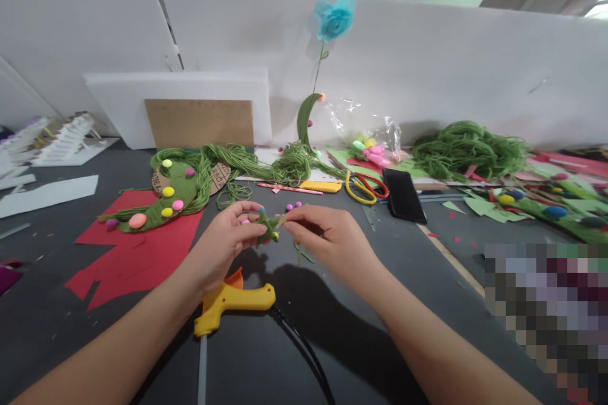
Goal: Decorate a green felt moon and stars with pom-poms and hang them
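Note:
Between my two hands is a small green yarn-wrapped piece (268, 228) dotted with little coloured pompoms. My left hand (237, 228) is closed around its left side. The fingertips of my right hand (327, 234) are pinched at its right end, seemingly on a strand of green yarn. A yellow hot glue gun (237, 300) lies on the dark table below my left hand, a glue stick poking from its back and a black cord running off. A few pink and purple pompoms (293, 206) sit just beyond my hands, with yarn scraps (304, 254) nearby.
Red paper (142, 266) and a green pompom-covered shape (166, 196) lie to the left. Scissors (363, 188), a yellow comb (322, 186), and a black phone (403, 195) lie beyond my hands. Green yarn (468, 150) is heaped at the back right; a blue flower (335, 19) stands behind.

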Motion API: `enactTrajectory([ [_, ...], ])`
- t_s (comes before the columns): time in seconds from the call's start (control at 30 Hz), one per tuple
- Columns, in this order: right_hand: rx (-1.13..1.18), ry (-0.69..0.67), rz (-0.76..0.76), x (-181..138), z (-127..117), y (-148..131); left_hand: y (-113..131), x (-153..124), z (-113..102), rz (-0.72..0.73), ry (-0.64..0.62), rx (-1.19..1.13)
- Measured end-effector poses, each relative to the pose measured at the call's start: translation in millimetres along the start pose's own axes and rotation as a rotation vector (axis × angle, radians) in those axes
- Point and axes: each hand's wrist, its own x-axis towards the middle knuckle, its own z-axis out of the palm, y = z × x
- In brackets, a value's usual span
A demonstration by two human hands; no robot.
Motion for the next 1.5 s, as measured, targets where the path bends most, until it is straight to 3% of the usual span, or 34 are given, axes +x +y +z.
enactTrajectory([
  [0.13,-0.524,0.079,-0.302,-4,7,4,-1,-2,5,0.002,-0.008,-0.006],
  [0.23,-0.778,0.117,-0.420,-6,11,6,-2,-4,7,-0.018,-0.022,-0.025],
  [0.53,-0.933,0.155,-0.470,-7,19,6,-4,-7,12,-0.050,0.029,-0.009],
  [0.9,-0.822,0.081,-0.479,-7,22,14,-4,-9,11,-0.076,0.011,-0.073],
  [1.03,-0.804,0.104,-0.468,-6,22,13,-5,-8,10,-0.046,-0.045,-0.119],
  [1.2,-0.609,0.154,-0.379,-4,15,8,-5,-3,6,-0.014,-0.045,-0.061],
  [1.33,-0.424,0.112,-0.238,0,0,7,-2,0,2,0.083,0.022,0.046],
  [1.5,-0.021,0.074,0.100,7,-9,12,3,0,1,0.120,0.044,0.024],
])
